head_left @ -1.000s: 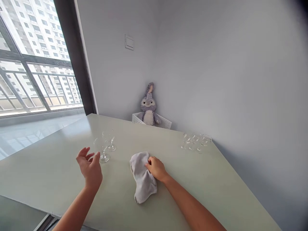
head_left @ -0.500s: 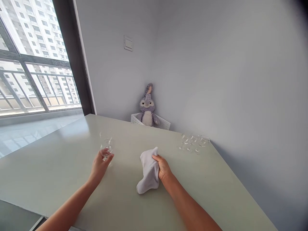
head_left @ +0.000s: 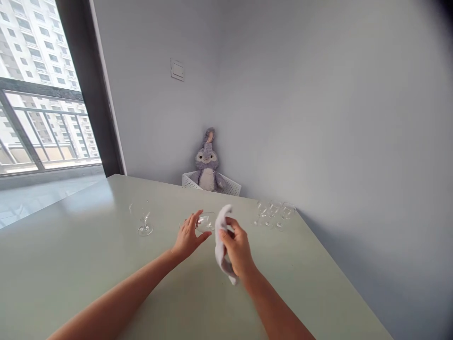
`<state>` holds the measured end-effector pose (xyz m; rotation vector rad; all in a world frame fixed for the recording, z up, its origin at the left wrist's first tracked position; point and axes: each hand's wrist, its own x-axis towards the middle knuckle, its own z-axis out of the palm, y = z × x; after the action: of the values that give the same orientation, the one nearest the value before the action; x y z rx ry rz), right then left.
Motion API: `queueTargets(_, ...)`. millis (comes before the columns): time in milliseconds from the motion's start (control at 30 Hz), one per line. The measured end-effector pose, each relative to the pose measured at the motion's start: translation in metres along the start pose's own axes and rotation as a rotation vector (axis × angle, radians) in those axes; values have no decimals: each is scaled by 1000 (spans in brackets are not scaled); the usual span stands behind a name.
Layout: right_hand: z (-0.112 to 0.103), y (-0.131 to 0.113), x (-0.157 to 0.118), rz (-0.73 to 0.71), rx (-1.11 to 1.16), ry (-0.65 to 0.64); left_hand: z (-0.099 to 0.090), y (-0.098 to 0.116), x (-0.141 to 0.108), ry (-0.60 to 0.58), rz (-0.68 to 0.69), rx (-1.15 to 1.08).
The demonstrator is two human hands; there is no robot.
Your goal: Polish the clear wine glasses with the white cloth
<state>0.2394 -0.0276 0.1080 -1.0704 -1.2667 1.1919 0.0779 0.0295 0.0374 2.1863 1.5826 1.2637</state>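
My left hand [head_left: 190,235] holds a clear stemmed glass [head_left: 205,222], tipped on its side with its mouth toward the right. Its stem and foot are mostly hidden behind my fingers. In my right hand [head_left: 238,245] is a pale folded cloth [head_left: 220,236], gripped between thumb and fingers just right of the glass's mouth. Cloth and glass look very close; I cannot tell whether they touch. Farther left, another stemmed glass [head_left: 144,219] stands upright on the table.
Three more stemmed glasses [head_left: 275,212] stand at the right rear of the pale table [head_left: 170,302], near the wall. Behind the far edge, a plush rabbit [head_left: 207,165] sits in a white perforated basket [head_left: 231,188]. A window lies to the left.
My left hand has moved right with a glass, now tipped sideways, leaving the other glass standing. The cloth in my right hand has been raised and turned edge-on. The view has shifted slightly right.
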Motion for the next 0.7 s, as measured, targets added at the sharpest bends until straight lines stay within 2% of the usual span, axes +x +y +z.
queueTargets(67,4,7,1,6,-24,-123,3,-1,-4,16,41,38)
queueTargets(133,6,15,4,18,-51,-167,3,-4,-8,25,71,78)
queueTargets(333,2,32,13,-3,-275,-151,-1,-9,-13,-39,207,179)
queueTargets(500,9,35,9,63,-72,-202,1,-4,-15,-5,135,172)
queueTargets(700,8,38,8,204,-98,-407,-2,2,-19,-42,263,178)
